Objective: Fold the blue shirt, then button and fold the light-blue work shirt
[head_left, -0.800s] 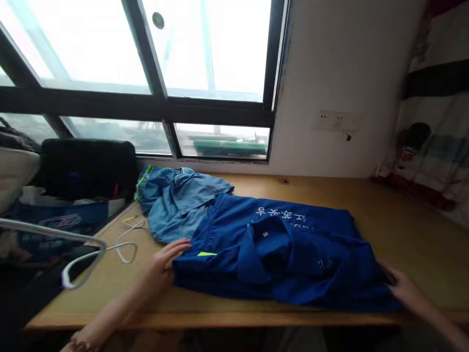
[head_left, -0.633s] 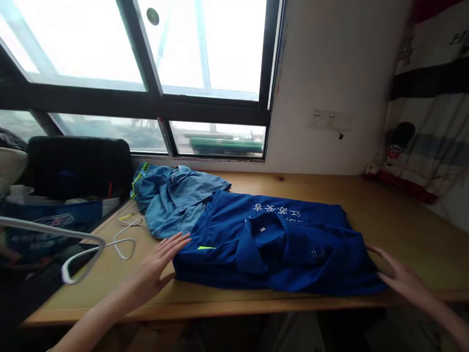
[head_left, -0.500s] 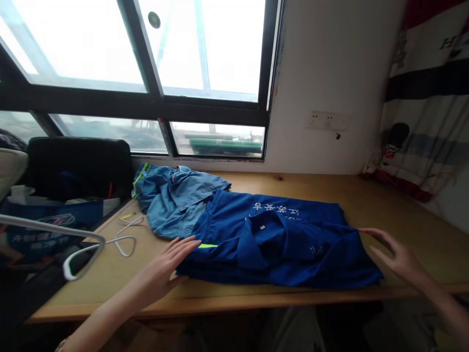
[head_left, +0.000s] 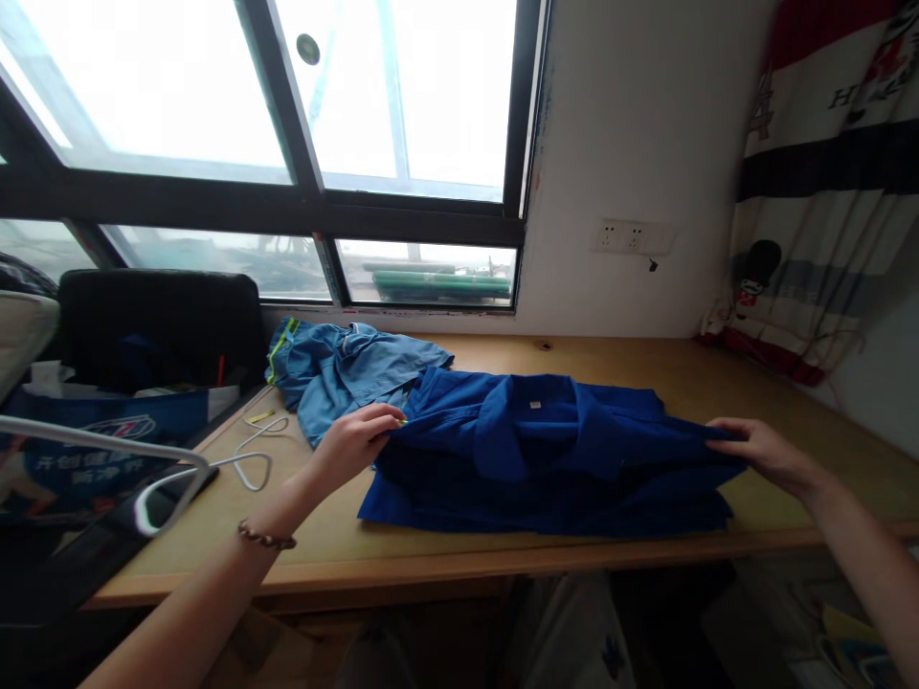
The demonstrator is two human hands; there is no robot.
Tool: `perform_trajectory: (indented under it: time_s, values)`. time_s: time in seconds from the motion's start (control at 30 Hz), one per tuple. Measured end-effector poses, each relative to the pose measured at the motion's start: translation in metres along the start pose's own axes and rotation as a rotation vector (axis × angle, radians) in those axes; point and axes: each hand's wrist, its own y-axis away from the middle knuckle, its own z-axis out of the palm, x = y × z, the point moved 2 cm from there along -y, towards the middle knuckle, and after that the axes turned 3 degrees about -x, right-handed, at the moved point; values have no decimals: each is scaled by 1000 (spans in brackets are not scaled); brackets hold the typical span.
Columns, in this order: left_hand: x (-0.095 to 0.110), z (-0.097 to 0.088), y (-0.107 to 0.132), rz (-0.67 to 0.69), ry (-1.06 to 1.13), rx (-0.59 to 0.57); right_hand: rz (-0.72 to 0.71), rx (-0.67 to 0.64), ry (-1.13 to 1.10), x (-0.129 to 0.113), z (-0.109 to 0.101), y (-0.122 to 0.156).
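Bracelet (head_left: 265, 538) sat on the wrist behind the left hand (head_left: 357, 437), nearest of all. That hand had thumb and fingers pinched on one shoulder of the blue shirt (head_left: 535, 483); the right hand (head_left: 767, 452) pinched the opposite shoulder — cloth gripped in both. Shirt spanned the gap between them, collar (head_left: 499, 435) roughly midway, lower folds nearer the front of the table (head_left: 718, 375) than either hand. White cord (head_left: 267, 471) lay left of the left hand, apart. Light-blue garment (head_left: 359, 368) lay just beyond that hand — window (head_left: 423, 96) farther still.
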Motion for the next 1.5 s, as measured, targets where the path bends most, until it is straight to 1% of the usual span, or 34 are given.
perform_trajectory:
  time_s: [0.03, 0.07, 0.17, 0.2, 0.27, 0.3, 0.37, 0.43, 0.53, 0.6, 0.67, 0.7, 0.8, 0.87, 0.9, 0.97, 1.03, 1.07, 1.13, 1.17, 1.2, 1.23, 1.27, 1.33, 1.37, 1.4, 1.43, 1.5]
  values:
    - [-3, 6, 0, -29, 42, -33, 8, -9, 26, 8, 0, 11]
    - [-5, 14, 1, -56, 85, -100, 11, -34, 60, 17, 4, 21]
    - [-11, 40, 9, -114, 181, -378, 5, -175, 225, 43, 26, 43]
    - [-12, 46, 12, -125, 196, -446, 4, -221, 289, 48, 33, 48]
    - [-11, 49, 15, -128, 211, -521, 9, -260, 418, 49, 43, 55]
    - [-8, 48, 15, -117, 215, -536, 4, -254, 482, 45, 47, 58]
    - [-1, 43, 13, -79, 220, -538, -40, -228, 582, 26, 54, 63]
    - [9, 41, 10, -51, 205, -514, -106, -226, 607, 1, 69, 67]
    - [19, 45, 6, -70, 187, -482, -183, -282, 535, -31, 106, 66]
    - [21, 49, 4, -92, 242, -491, -220, -290, 489, -41, 132, 58]
    - [19, 51, 1, -127, 331, -486, -247, -285, 460, -43, 149, 46]
    - [16, 50, -1, -154, 371, -464, -256, -279, 443, -42, 154, 39]
    - [6, 48, -10, -243, 447, -362, -276, -249, 332, -36, 152, 14]
    - [2, 51, -17, -281, 433, -324, -284, -196, 276, -30, 148, -2]
    - [1, 55, -19, -300, 390, -324, -283, -164, 294, -27, 147, -9]
    - [2, 66, -22, -340, 240, -353, -257, -81, 431, -20, 149, -19]
    - [10, 74, -24, -368, 39, -363, -216, -20, 600, -15, 153, -23]
    - [17, 75, -25, -372, -57, -332, -205, -8, 661, -15, 155, -22]
    - [37, 68, -28, -330, -171, -209, -233, 10, 723, -22, 156, -16]
    - [50, 62, -31, -276, -176, -134, -274, 34, 727, -30, 156, -11]
    - [65, 55, -34, -199, -142, -73, -330, 70, 715, -40, 156, -6]
    - [81, 49, -37, -101, -84, -36, -401, 109, 689, -51, 157, 1]
    - [96, 44, -40, 8, -26, -24, -480, 141, 657, -61, 159, 7]
    - [120, 43, -45, 209, 49, -74, -618, 147, 618, -76, 167, 17]
    - [128, 48, -45, 276, 64, -121, -661, 117, 631, -78, 173, 20]
    - [131, 57, -46, 311, 71, -173, -680, 72, 664, -75, 179, 21]
    - [131, 68, -46, 315, 73, -226, -673, 21, 707, -70, 186, 21]
    - [124, 93, -44, 262, 74, -319, -612, -89, 786, -51, 197, 18]
